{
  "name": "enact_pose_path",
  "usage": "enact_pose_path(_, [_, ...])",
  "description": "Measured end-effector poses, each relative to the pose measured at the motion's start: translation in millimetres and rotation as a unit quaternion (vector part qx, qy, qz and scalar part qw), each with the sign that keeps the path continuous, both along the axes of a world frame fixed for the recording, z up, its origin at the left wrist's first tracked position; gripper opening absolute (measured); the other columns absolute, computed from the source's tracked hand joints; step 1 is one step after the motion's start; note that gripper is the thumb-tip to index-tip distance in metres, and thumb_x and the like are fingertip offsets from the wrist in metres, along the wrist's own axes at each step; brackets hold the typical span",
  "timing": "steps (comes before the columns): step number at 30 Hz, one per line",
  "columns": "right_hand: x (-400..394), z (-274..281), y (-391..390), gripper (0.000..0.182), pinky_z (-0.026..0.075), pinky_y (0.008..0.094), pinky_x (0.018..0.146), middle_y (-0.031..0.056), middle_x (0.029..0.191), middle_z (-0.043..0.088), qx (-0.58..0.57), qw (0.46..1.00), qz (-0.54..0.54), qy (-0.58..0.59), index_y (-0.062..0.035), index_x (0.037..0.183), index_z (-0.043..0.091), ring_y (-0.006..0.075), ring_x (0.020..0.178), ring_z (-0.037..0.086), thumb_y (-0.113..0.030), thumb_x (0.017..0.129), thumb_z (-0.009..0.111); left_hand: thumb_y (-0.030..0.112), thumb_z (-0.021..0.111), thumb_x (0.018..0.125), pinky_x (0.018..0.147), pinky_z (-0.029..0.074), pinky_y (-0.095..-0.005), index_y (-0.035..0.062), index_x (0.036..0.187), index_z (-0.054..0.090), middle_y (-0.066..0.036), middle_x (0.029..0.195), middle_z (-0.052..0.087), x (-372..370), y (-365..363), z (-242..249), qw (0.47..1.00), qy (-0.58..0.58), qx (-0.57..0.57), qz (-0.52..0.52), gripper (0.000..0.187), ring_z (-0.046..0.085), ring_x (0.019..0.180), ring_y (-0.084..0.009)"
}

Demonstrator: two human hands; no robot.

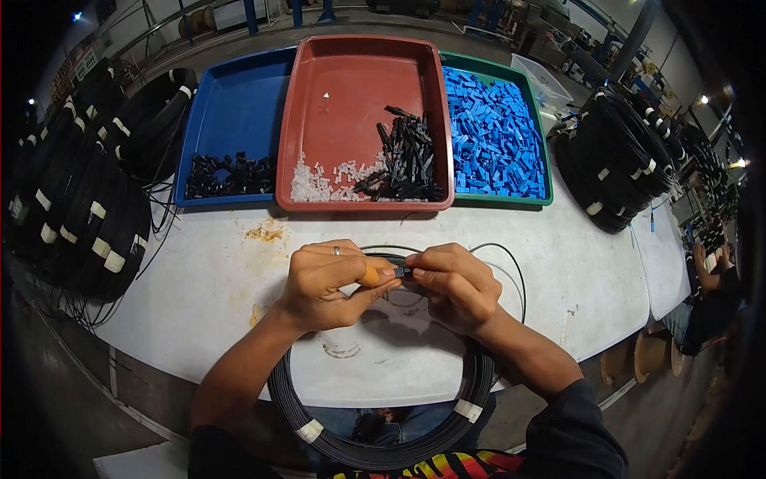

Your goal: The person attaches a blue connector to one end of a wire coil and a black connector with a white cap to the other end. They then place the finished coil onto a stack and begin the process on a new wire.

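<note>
My left hand (pixel 327 285) and my right hand (pixel 461 286) meet over the table, fingers pinched on a small black cable connector (pixel 403 272) from both sides. Fingertips cover much of it. An orange wrap is on a left finger, and a ring is on another. Below the hands lies a coil of black cable (pixel 285 383), tied with white tape, its near part hanging over the table edge by my lap. A loose loop of thin black cable (pixel 523 279) curves out beyond my right hand.
Behind my hands stand a blue tray (pixel 239 88) with small black parts, a red tray (pixel 359 72) with white pieces and long black parts, and a green tray (pixel 548 180) of blue pieces. Cable coils (pixel 72 207) flank the left; more coils (pixel 622 156) and a person (pixel 714 295) are right.
</note>
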State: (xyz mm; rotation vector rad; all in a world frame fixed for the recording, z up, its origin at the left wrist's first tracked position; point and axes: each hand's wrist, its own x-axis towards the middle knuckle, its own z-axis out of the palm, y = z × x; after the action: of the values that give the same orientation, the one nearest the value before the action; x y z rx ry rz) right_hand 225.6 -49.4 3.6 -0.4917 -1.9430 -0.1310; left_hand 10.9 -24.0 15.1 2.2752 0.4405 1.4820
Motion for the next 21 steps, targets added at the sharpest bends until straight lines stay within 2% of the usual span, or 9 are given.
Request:
enact_pose_path(1, [0.6,2.1,-0.5,0.029,0.058,0.0331,0.062,0.0186,0.09,0.072,0.0,1.0,-0.001,0.001,0.0055,0.091,0.065,0.0288,0.075,0.072,0.012,0.064,0.075,-0.002,0.086,0.07,0.055,0.053,-0.0278,0.0038,0.071,0.07,-0.011,0.074,0.075,0.2,-1.2,-0.9,1.0,0.001,0.0,-0.001,0.017,0.067,0.056,-0.017])
enact_pose_path(3, [1.3,7.2,-2.4,0.031,0.058,0.0349,0.061,0.0193,0.089,0.072,0.042,0.998,-0.006,-0.038,0.0065,0.092,0.066,0.0297,0.075,0.072,0.01,0.063,0.075,-0.002,0.086,0.071,0.055,0.053,-0.0278,0.0038,0.07,0.069,-0.01,0.074,0.076,0.3,-2.7,-3.6,0.995,-0.024,-0.093,-0.026,0.018,0.067,0.056,-0.0171])
enact_pose_path(4, [1.3,6.8,-2.5,0.028,0.058,0.0355,0.062,0.0193,0.089,0.072,0.044,0.998,-0.006,-0.043,0.0066,0.092,0.066,0.0303,0.075,0.072,0.009,0.066,0.076,-0.002,0.086,0.071,0.055,0.053,-0.0278,0.0038,0.07,0.069,-0.01,0.074,0.076,0.5,-2.3,-3.7,0.995,-0.023,-0.093,-0.026,0.018,0.067,0.056,-0.0171])
enact_pose_path(9, [-2.4,3.1,-3.7,0.024,0.058,0.0353,0.062,0.0184,0.088,0.071,-0.023,0.999,-0.015,-0.031,0.0053,0.088,0.064,0.0293,0.074,0.071,0.009,0.066,0.075,-0.001,0.086,0.072,0.054,0.053,-0.0284,0.004,0.069,0.069,-0.008,0.065,0.071,1.7,1.7,-7.5,1.0,0.026,-0.014,-0.004,0.019,0.067,0.055,-0.0186])
enact_pose_path(13, [-1.6,2.8,-2.9,0.026,0.057,0.0342,0.06,0.0173,0.088,0.071,-0.059,0.997,-0.01,-0.044,0.0029,0.085,0.062,0.0273,0.073,0.071,0.011,0.063,0.073,0.0,0.085,0.073,0.054,0.052,-0.0286,0.0041,0.068,0.067,-0.007,0.068,0.071,0.0,2.9,-8.7,0.999,0.044,0.002,-0.01,0.019,0.064,0.055,-0.0179])
enact_pose_path(15, [-1.8,4.2,-3.7,0.028,0.057,0.0338,0.059,0.0171,0.089,0.071,-0.093,0.995,-0.007,-0.035,0.002,0.084,0.061,0.0272,0.073,0.071,0.012,0.061,0.072,-0.001,0.08,0.075,0.055,0.052,-0.0291,0.0031,0.067,0.065,-0.008,0.076,0.071,0.9,3.1,-3.2,0.978,0.1,0.183,0.031,0.018,0.062,0.056,-0.0174])
enact_pose_path(20, [-2.9,1.2,-3.8,0.032,0.056,0.032,0.059,0.0158,0.09,0.072,-0.165,0.986,-0.008,-0.015,0.0003,0.082,0.06,0.0269,0.072,0.071,0.015,0.055,0.069,-0.001,0.076,0.076,0.056,0.052,-0.0295,0.0012,0.065,0.061,-0.012,0.084,0.072,0.8,3.7,-3.0,0.951,0.126,0.277,0.059,0.019,0.063,0.062,-0.0177])
enact_pose_path(21, [-2.9,0.6,-5.0,0.033,0.056,0.0347,0.062,0.0152,0.091,0.071,-0.192,0.981,-0.006,-0.009,0.0011,0.084,0.06,0.029,0.075,0.07,0.015,0.055,0.067,-0.002,0.076,0.076,0.056,0.052,-0.0296,0.0009,0.064,0.059,-0.014,0.084,0.072,0.3,2.9,-1.4,0.941,0.149,0.297,0.063,0.02,0.064,0.063,-0.0179])
